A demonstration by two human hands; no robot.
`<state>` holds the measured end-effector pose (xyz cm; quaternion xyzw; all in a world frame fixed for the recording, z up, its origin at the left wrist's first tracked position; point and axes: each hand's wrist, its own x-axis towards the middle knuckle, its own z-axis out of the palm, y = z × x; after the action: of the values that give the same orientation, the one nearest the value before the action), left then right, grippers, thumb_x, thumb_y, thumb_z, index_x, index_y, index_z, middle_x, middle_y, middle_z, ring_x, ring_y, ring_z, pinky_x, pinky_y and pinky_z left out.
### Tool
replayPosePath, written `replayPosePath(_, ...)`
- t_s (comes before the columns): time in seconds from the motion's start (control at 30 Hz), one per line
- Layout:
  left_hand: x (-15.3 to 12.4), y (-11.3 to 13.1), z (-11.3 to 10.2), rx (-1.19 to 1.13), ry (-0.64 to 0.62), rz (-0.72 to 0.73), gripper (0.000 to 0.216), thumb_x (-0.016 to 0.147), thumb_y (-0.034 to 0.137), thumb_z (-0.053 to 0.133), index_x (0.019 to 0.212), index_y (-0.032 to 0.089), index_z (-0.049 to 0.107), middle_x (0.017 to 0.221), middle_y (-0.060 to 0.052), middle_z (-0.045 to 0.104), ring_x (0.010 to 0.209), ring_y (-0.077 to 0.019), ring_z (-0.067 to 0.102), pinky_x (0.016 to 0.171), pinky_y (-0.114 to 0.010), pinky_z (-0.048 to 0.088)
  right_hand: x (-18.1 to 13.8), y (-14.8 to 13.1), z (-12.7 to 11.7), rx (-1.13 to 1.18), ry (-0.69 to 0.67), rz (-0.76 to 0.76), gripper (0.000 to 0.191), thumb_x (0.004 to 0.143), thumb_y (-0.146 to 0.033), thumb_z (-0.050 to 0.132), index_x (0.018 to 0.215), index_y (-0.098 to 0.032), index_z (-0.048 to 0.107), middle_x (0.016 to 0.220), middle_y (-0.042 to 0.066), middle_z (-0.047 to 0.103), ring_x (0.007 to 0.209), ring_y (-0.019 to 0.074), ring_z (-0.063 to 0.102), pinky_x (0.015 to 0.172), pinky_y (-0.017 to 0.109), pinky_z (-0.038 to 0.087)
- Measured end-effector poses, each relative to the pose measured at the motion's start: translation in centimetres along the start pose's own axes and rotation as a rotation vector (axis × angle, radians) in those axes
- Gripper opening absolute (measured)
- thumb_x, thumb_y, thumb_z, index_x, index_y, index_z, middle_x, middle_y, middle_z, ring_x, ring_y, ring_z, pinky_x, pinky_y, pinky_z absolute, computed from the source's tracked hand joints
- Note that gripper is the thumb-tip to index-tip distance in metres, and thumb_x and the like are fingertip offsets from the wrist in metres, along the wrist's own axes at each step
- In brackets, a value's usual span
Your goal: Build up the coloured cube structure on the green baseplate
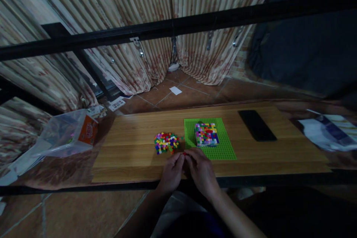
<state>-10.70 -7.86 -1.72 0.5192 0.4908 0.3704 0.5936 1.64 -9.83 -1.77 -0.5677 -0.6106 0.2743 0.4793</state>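
Observation:
My left hand and my right hand meet above the near edge of the wooden board, fingertips pinched together. Between them shows a small red toy brick, mostly covered by the fingers. Just beyond my left hand lies a loose pile of small coloured bricks. A green baseplate lies beyond my right hand. On it stands a square block built of many coloured bricks, its top a patchwork of colours.
A black phone-like slab lies on the right of the wooden board. At the left stands a clear plastic tub with an orange label. White and purple packaging sits at the far right. A dark bar crosses before the curtains.

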Motion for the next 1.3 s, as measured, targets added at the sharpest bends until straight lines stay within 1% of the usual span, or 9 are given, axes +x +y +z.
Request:
replayPosePath(0.17, 0.2, 0.0, 1.5, 0.034, -0.092, 0.01, 0.041, 0.089, 0.051, 0.048, 0.09, 0.014, 0.065, 0.07, 0.0, 0.059, 0.063, -0.0118, 0.053, 0.058, -0.023, 0.044, -0.6, 0.4, -1.8, 0.006, 0.024, 0.037, 0.022, 0.094, -0.027, 0.049, 0.1, -0.023, 0.069, 0.101, 0.007, 0.066, 0.093, 0.0176, 0.064, 0.083, 0.031, 0.052)
replayPosePath(0.3, 0.3, -0.2, 1.3, 0.063, -0.055, 0.018, 0.043, 0.088, 0.049, 0.05, 0.109, 0.014, 0.064, 0.078, -0.003, 0.065, 0.065, -0.0129, 0.059, 0.062, -0.025, 0.049, 0.0, 1.1, -4.4, -0.01, 0.144, 0.088, 0.021, 0.092, -0.033, 0.052, 0.1, -0.022, 0.07, 0.1, 0.006, 0.068, 0.093, 0.0184, 0.065, 0.083, 0.032, 0.051)
replayPosePath(0.43, 0.1, -0.8, -0.8, 0.174, 0.044, 0.056, 0.039, 0.085, 0.047, 0.055, 0.106, 0.017, 0.067, 0.086, -0.006, 0.07, 0.075, -0.0163, 0.066, 0.069, -0.028, 0.055, 1.7, 3.0, -7.6, -0.058, 0.305, 0.157, 0.026, 0.088, -0.039, 0.057, 0.096, -0.019, 0.071, 0.097, 0.009, 0.071, 0.089, 0.0214, 0.066, 0.08, 0.036, 0.051)
replayPosePath(0.57, -0.2, -1.7, -3.9, 0.283, 0.202, 0.105, 0.036, 0.082, 0.047, 0.058, 0.099, 0.018, 0.07, 0.082, -0.005, 0.073, 0.07, -0.0169, 0.068, 0.065, -0.028, 0.057, 3.2, 4.7, -9.3, -0.059, 0.356, 0.238, 0.031, 0.083, -0.042, 0.06, 0.096, -0.016, 0.071, 0.098, 0.012, 0.072, 0.089, 0.0236, 0.068, 0.082, 0.038, 0.052)
replayPosePath(0.67, -0.6, -1.9, -6.3, 0.351, 0.334, 0.146, 0.036, 0.081, 0.047, 0.058, 0.097, 0.017, 0.07, 0.08, -0.005, 0.073, 0.064, -0.0165, 0.068, 0.062, -0.027, 0.057, 4.0, 5.0, -9.3, -0.077, 0.36, 0.286, 0.034, 0.081, -0.044, 0.061, 0.098, -0.015, 0.07, 0.094, 0.011, 0.073, 0.084, 0.0239, 0.068, 0.079, 0.038, 0.052)
replayPosePath(0.73, -0.7, -1.9, -7.9, 0.41, 0.397, 0.179, 0.037, 0.081, 0.047, 0.058, 0.098, 0.017, 0.07, 0.082, -0.006, 0.074, 0.068, -0.0174, 0.07, 0.064, -0.027, 0.058, 4.4, 4.9, -9.0, -0.094, 0.369, 0.303, 0.036, 0.08, -0.044, 0.061, 0.098, -0.015, 0.071, 0.091, 0.011, 0.074, 0.08, 0.0236, 0.068, 0.075, 0.037, 0.052)
replayPosePath(0.97, 0.2, -2.4, -12.8, 0.656, 0.618, 0.218, 0.034, 0.081, 0.044, 0.055, 0.096, 0.017, 0.07, 0.086, -0.007, 0.075, 0.071, -0.0189, 0.072, 0.064, -0.025, 0.057, 5.3, 4.1, -8.2, -0.197, 0.38, 0.273, 0.031, 0.079, -0.04, 0.059, 0.093, -0.015, 0.072, 0.088, 0.01, 0.073, 0.073, 0.0213, 0.065, 0.071, 0.035, 0.05)
replayPosePath(1.1, 0.5, -2.9, -13.3, 0.723, 0.661, 0.244, 0.031, 0.083, 0.04, 0.052, 0.093, 0.017, 0.069, 0.085, -0.007, 0.075, 0.069, -0.0177, 0.071, 0.062, -0.024, 0.056, 5.5, 3.5, -7.9, -0.271, 0.38, 0.272, 0.029, 0.079, -0.038, 0.058, 0.091, -0.016, 0.072, 0.087, 0.009, 0.073, 0.072, 0.0211, 0.065, 0.072, 0.035, 0.049)
replayPosePath(1.3, 0.3, -2.8, -12.7, 0.883, 0.601, 0.331, 0.028, 0.087, 0.038, 0.049, 0.091, 0.019, 0.07, 0.093, -0.006, 0.076, 0.082, -0.0198, 0.072, 0.076, -0.027, 0.057, 5.6, 3.4, -7.7, -0.26, 0.4, 0.29, 0.029, 0.078, -0.039, 0.058, 0.088, -0.016, 0.072, 0.084, 0.01, 0.072, 0.069, 0.0204, 0.063, 0.069, 0.034, 0.048)
